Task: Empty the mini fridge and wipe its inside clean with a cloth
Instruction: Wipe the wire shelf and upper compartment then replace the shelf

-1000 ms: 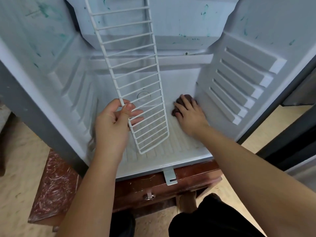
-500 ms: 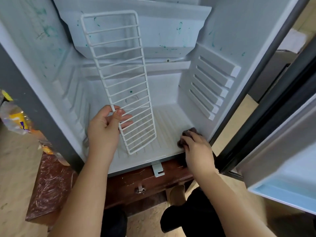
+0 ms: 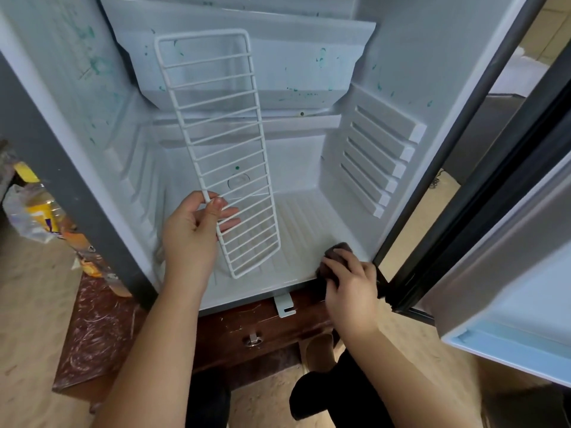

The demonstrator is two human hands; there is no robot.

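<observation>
As the left hand (image 3: 191,239) pinches the white wire shelf (image 3: 223,143) on end, the right hand (image 3: 352,287) grips a brown cloth (image 3: 337,251) at the fridge's (image 3: 304,217) front-right corner.

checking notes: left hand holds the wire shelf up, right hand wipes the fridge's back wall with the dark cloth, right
The spot is wrong: in the head view the right hand holds the dark cloth at the front right corner of the fridge floor. The left hand does hold the wire shelf up.
</observation>
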